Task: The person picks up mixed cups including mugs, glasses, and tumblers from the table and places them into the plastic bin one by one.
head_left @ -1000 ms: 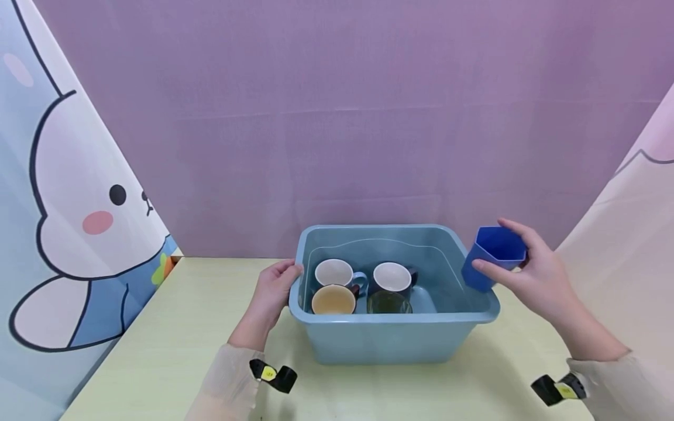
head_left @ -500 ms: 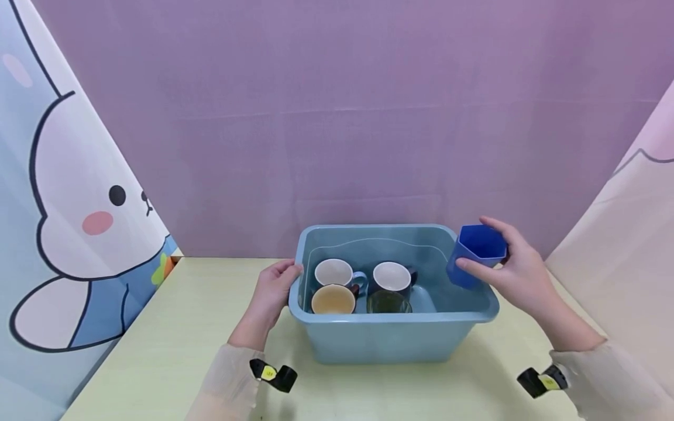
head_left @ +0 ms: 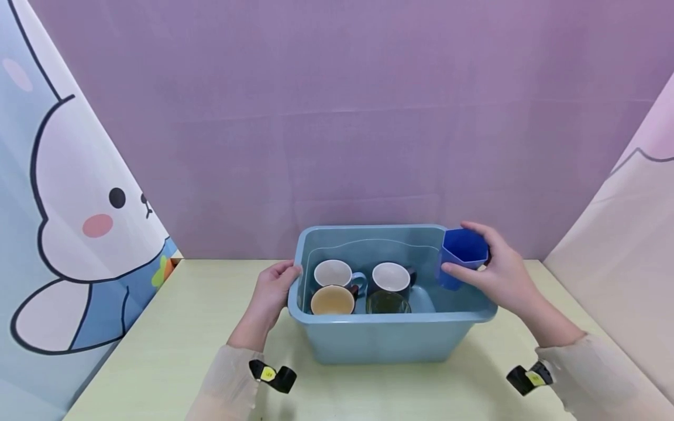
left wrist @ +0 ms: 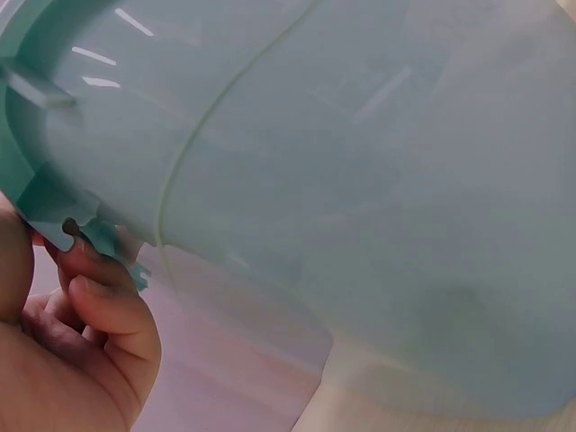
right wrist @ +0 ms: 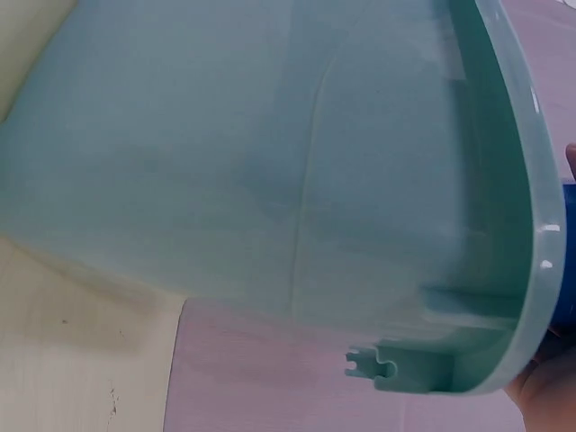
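Observation:
A light blue plastic tub (head_left: pixel 379 339) stands on the table, and my left hand (head_left: pixel 271 289) grips its left rim. In the left wrist view the fingers (left wrist: pixel 117 310) curl under that rim. My right hand (head_left: pixel 502 275) holds a blue six-sided cup (head_left: pixel 463 251) by its upper part, mouth up and slightly tilted, over the right end of the tub. Inside the tub are a white-lined light blue mug (head_left: pixel 333 273), a mug with a tan inside (head_left: pixel 332 300), a dark mug with a white inside (head_left: pixel 391 276) and a dark green glass (head_left: pixel 388 303).
The tub sits on a pale yellow table (head_left: pixel 168 339). A purple cloth (head_left: pixel 368 117) hangs behind it. Cloth with a cartoon print (head_left: pixel 79 204) covers the left side, and a pale cloth (head_left: pixel 621 263) the right.
My right hand has carried the blue cup leftward, from over the tub's right rim to inside its right end. My left hand and the tub have stayed in place.

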Demonstrator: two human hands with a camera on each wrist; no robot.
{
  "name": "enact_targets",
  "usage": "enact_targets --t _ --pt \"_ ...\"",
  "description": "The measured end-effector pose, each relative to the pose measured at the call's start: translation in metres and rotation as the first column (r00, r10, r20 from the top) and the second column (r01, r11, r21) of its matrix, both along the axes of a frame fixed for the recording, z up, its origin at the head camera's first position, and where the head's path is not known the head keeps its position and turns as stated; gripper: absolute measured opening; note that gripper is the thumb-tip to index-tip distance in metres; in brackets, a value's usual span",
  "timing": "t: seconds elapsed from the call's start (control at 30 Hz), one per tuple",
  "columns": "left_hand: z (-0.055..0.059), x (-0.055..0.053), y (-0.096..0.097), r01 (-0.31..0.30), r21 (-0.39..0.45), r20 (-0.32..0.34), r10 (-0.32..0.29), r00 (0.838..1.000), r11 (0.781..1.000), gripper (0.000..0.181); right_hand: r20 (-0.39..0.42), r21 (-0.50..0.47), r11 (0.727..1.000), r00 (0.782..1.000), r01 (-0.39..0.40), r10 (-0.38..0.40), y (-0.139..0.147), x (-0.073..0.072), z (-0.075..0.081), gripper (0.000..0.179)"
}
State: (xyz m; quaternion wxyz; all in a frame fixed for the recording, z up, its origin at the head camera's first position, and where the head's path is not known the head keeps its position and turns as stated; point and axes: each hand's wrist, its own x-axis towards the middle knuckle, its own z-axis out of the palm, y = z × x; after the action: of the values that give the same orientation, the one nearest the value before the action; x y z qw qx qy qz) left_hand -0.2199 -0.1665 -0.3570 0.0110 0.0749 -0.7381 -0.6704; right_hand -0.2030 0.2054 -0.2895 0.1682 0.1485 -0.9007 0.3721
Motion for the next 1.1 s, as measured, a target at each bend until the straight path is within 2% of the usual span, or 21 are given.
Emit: enact_targets --t 0.7,1.1 --pt "-0.002 -0.004 0.001 -0.009 0.001 0.008 0.009 1.0 1.0 0.04 0.117 0.036 0.993 0.987 -0.113 0.108 -0.014 -0.02 -0.012 0.083" --pt "-0.004 -0.006 0.001 -0.003 0.004 0.003 0.003 1.0 1.0 0.039 0.132 0.088 0.986 0.983 -0.14 0.128 -0.024 -0.036 -0.021 0.082"
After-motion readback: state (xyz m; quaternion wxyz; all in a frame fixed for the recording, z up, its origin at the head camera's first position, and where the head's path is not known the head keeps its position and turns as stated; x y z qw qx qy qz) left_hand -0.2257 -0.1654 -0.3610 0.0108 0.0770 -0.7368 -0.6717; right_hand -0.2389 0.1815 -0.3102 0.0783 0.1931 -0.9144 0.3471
